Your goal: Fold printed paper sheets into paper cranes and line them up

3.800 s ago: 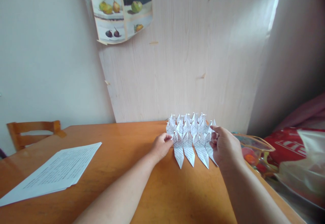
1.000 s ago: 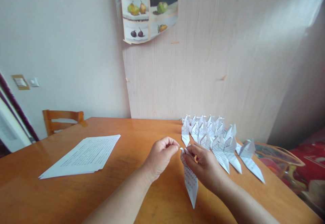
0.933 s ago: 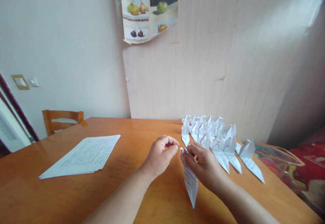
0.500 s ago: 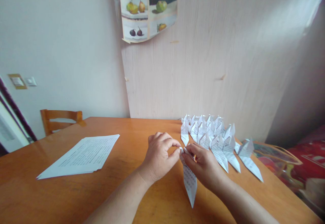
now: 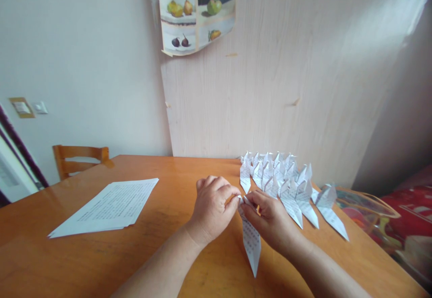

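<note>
Beneath fruit pictures (image 5: 196,21) on a pale wall, printed sheets (image 5: 104,210) lie on the left of your orange-brown desk (image 5: 168,253). Your left hand (image 5: 214,205) pinches the tip of a folded paper (image 5: 251,244); your right hand (image 5: 268,214) grips its upper part, just beside rows of folded paper figures (image 5: 290,199) at right.

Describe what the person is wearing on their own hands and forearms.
The left hand and right hand are without gloves. The left forearm and right forearm show no sleeves, and no watch or bracelet is visible. Some fingers are hidden, so rings cannot be ruled out.
</note>
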### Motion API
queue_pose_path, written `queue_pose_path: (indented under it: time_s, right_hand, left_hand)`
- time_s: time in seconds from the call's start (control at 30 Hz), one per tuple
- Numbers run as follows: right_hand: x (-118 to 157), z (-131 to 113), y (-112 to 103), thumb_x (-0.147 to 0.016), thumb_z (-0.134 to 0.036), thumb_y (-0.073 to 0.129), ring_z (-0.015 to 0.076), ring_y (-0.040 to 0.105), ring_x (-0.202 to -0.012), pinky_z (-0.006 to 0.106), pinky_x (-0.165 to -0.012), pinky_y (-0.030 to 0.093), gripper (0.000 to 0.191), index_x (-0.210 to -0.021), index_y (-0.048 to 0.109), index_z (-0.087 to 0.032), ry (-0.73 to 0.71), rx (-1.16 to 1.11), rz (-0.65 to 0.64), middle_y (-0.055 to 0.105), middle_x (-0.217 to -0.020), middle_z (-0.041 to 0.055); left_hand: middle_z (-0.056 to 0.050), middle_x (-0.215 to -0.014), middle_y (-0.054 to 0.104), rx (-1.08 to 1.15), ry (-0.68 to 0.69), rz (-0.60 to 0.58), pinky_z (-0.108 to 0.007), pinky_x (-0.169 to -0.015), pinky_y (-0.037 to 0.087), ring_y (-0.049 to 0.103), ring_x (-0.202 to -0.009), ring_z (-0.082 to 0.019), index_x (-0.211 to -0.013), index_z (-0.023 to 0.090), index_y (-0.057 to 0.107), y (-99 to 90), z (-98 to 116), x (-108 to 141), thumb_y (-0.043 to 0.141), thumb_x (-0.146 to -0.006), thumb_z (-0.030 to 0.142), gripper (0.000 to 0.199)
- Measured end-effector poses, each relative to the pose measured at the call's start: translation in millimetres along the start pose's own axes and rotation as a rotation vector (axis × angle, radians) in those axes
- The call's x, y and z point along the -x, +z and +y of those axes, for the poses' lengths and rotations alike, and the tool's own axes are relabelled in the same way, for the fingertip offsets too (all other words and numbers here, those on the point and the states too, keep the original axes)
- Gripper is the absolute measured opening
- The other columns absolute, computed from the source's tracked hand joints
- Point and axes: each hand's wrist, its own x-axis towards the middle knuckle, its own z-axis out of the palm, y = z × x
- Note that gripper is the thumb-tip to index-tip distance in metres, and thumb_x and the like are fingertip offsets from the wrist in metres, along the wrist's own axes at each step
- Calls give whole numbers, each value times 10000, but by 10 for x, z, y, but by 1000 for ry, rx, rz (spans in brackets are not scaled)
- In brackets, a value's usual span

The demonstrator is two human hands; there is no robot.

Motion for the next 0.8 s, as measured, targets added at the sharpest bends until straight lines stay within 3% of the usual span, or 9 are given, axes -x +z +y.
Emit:
queue_pose_path:
  time_s: [0.8]
  right_hand:
    - [-3, -32, -17, -902, -227, 531, 153, 516, -672, 279, -620, 338, 199, -705, 505, -222, -15, -2, 6, 526, -696, -20]
  left_hand:
    - [10, -872, 669, 7, 48, 47, -401, -863, 325, 555, -918, -202, -879, 280, 699, -1, 9, 16, 677, -873, 214, 69]
